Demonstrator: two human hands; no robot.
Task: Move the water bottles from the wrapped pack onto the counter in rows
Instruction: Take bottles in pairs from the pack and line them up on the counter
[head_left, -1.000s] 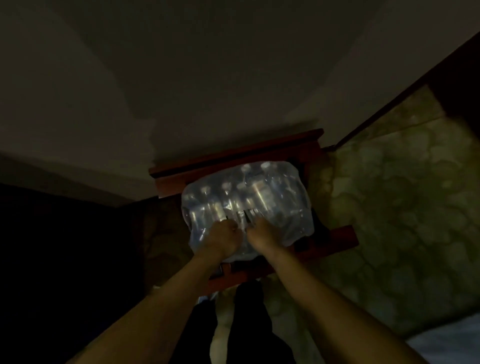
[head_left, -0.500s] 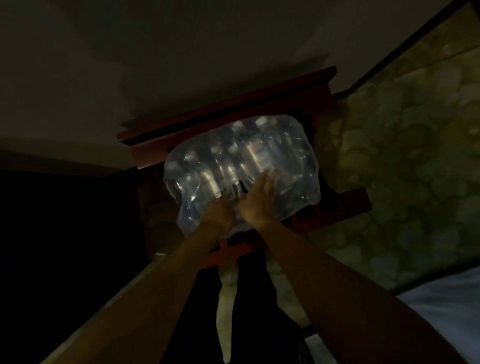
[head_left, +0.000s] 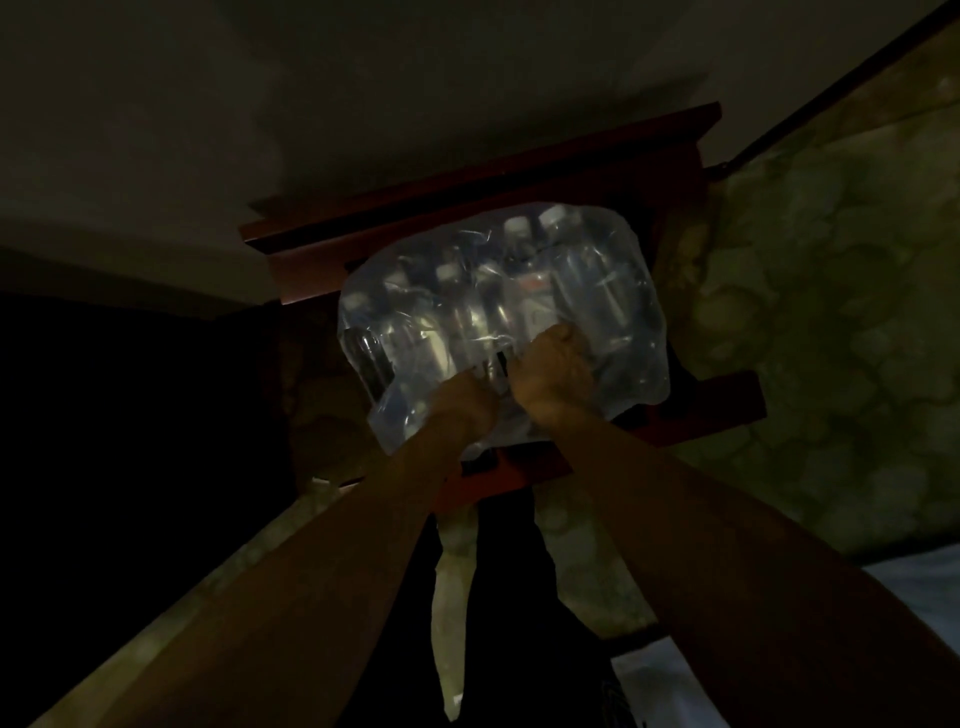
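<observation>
A pack of water bottles (head_left: 582, 291) in clear plastic wrap lies on a dark red wooden stand (head_left: 706, 410) in dim light. Several white-capped bottles show through the film. My left hand (head_left: 462, 405) is closed on the wrap at the pack's near edge. My right hand (head_left: 553, 369) is closed on the wrap just beside it, and a small dark gap in the film shows between the two hands. The fingertips are hidden in the plastic.
A pale wall (head_left: 363, 104) rises behind the stand. Mottled green-grey stone floor (head_left: 831, 312) spreads to the right. A light-coloured cloth edge (head_left: 924, 577) lies at the lower right. The left side is in deep shadow.
My right hand went from flat with fingers spread on the pack to a fist gripping the wrap. The view shifted slightly, with the pack sitting a little lower in frame.
</observation>
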